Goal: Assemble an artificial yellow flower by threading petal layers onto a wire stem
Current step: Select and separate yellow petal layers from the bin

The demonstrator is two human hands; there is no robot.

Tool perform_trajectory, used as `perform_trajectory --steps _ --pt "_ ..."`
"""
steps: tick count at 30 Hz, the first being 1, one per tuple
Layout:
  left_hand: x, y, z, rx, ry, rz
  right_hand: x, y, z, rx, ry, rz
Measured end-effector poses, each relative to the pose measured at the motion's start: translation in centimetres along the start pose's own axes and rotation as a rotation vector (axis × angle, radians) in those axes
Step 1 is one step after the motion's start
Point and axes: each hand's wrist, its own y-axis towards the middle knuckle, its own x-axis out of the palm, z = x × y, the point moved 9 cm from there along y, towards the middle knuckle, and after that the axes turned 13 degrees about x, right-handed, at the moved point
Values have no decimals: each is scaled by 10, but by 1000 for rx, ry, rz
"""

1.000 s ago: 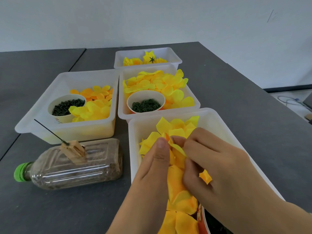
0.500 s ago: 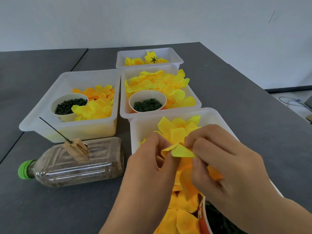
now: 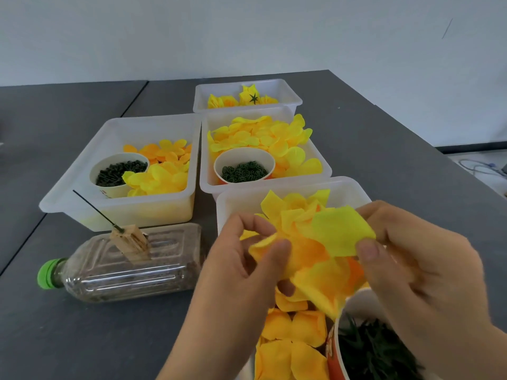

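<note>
Both hands hold one petal layer (image 3: 323,256) above the nearest bin (image 3: 354,187): left hand (image 3: 241,259) pinches its left edge, right hand (image 3: 411,259) pinches a pale lobe at right. The wire stem (image 3: 96,211) stands bare in the wooden block (image 3: 131,242) on the bottle (image 3: 123,267), well apart. Risk: fabric layers cling, so two may lift as one; a pull too hard could crease a lobe.

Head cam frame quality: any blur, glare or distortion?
Head view: motion blur on the right hand and the petal layer it pinches; the left hand is sharper. Light is soft, shadows faint. Mild glare on the plastic bottle. Wide-angle bending of the table edges.
</note>
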Motion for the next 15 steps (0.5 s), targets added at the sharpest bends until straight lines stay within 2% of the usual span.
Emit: perform_trajectory --steps 3,8,15 --pt "14 -3 -6 -62 -47 -60 5 3 15 133 96 -41" --pt "16 -3 1 34 27 59 33 -1 36 350 73 -263" --pt "13 -6 11 167 192 159 34 -1 40 379 -116 -266"
